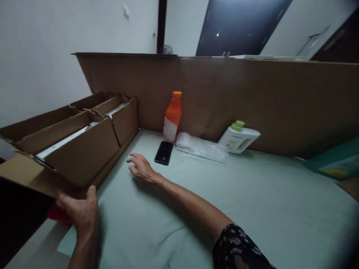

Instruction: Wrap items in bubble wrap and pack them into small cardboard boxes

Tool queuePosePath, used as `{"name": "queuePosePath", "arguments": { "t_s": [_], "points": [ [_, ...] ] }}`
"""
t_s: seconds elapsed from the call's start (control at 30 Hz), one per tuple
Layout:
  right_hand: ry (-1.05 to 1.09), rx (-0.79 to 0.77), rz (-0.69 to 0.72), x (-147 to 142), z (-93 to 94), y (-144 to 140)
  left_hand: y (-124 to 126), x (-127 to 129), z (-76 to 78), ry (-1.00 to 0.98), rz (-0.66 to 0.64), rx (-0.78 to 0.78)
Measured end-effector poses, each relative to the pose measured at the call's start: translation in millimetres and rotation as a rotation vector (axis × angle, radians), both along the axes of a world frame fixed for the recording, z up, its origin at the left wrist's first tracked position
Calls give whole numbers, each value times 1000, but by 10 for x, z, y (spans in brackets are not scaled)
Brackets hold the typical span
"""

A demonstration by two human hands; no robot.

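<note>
My left hand is at the near corner of a divided cardboard box. Its thumb is raised against the cardboard and the fingers wrap round the lower edge, partly hidden and blurred. Just behind this hand shows a red thing, too covered to name. White and clear-wrapped items lie in the box's compartments. My right hand reaches over the pale green cloth, fingers spread and holding nothing. Nearest to it is a black phone, lying flat and apart from the fingers.
An orange bottle stands beyond the phone, beside folded bubble wrap. A white jug with a green cap leans against the tall cardboard wall at the back. At the far right is a green package.
</note>
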State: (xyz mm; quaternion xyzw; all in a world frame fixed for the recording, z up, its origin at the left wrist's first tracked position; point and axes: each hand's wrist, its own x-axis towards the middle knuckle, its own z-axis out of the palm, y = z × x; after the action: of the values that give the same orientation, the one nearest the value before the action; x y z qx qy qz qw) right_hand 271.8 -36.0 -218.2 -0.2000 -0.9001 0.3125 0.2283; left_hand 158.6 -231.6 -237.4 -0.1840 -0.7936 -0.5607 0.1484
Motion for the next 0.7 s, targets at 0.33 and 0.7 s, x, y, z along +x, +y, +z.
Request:
{"name": "queuePosePath", "arguments": {
  "t_s": [0.33, 0.7],
  "points": [
    [-103, 165, -418, 2612, -93, -9, 791, 1593, -123, 295, -862, -385],
    [-285, 427, -1410, 6545, 1315, 366, 1274, 2106, -526, 727, -1098, -646]
  ]
}}
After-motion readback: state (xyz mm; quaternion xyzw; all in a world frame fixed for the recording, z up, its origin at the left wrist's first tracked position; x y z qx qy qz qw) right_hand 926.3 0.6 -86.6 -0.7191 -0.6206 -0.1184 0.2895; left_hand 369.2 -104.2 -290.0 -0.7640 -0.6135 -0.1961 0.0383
